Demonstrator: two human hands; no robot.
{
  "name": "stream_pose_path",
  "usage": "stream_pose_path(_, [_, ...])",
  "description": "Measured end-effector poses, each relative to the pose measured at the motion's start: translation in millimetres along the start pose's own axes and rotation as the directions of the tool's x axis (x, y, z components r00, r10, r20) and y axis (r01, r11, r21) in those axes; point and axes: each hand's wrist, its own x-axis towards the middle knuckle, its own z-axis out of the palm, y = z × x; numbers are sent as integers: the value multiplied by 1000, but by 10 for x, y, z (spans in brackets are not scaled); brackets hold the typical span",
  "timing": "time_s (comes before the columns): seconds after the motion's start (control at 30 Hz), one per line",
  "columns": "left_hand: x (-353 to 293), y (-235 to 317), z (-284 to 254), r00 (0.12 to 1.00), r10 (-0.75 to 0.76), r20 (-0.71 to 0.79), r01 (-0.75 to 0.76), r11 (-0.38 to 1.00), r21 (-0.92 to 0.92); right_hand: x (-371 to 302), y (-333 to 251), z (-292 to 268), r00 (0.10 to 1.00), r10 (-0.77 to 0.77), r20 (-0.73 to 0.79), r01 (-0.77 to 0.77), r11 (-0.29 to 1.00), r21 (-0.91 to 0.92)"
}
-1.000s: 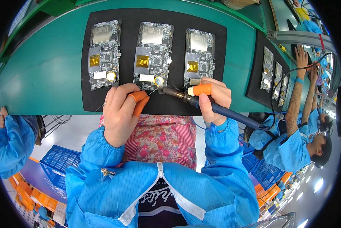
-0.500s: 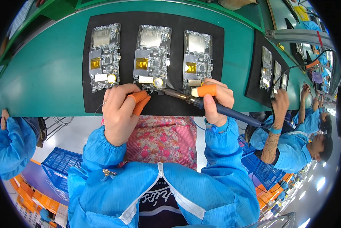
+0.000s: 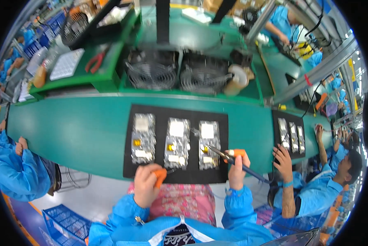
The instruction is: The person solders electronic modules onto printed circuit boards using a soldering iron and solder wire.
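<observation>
Orange finger cots on both hands. Right hand (image 3: 238, 166) grips a soldering iron (image 3: 233, 158) pen-style, fingers closed round the orange collar; dark blue handle runs back to the near right past the wrist. Iron's long axis is diagonal: tip points far-left, landing on the near part of the right circuit board (image 3: 208, 144), handle end near-right. Tip looks to be touching or just above a yellowish part on that board; can't tell which.

Left hand (image 3: 148, 183) is curled narrow, pinching something thin and dark, probably solder wire (image 3: 170, 170), aimed right toward the near edge of the middle circuit board (image 3: 177, 142). Wire end is apart from the iron tip.

Step in hand, as I judge it: soldering a joint on the right board. Next move would call for bringing wire and tip together on the same pad, steady small motion, no drag across neighbouring parts.

Outward: three boards stand side by side, long axes near-to-far, on a black mat (image 3: 128, 164) lying on the green conveyor belt (image 3: 77, 131). Left circuit board (image 3: 143, 138) untouched. Another black tray of boards (image 3: 289, 133) sits well to the right, with a co-worker's hand (image 3: 283, 158) at it. Two fans (image 3: 151, 74) on the far side; red pliers (image 3: 95, 61) far left. Blue sleeve (image 3: 12, 168) of another person at left.
</observation>
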Motion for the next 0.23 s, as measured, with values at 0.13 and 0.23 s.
stream_pose_path(0.13, [-29, 84, -68, 991, -129, -19, 123, 976, -177, 59, 79, -118, 991, 26, -129, 1, 979, 202])
stream_pose_path(0.23, [-22, -40, -26, 988, -154, 6, 151, 965, -214, 94, 109, -57, 983, 101, -155, -43, 939, 340])
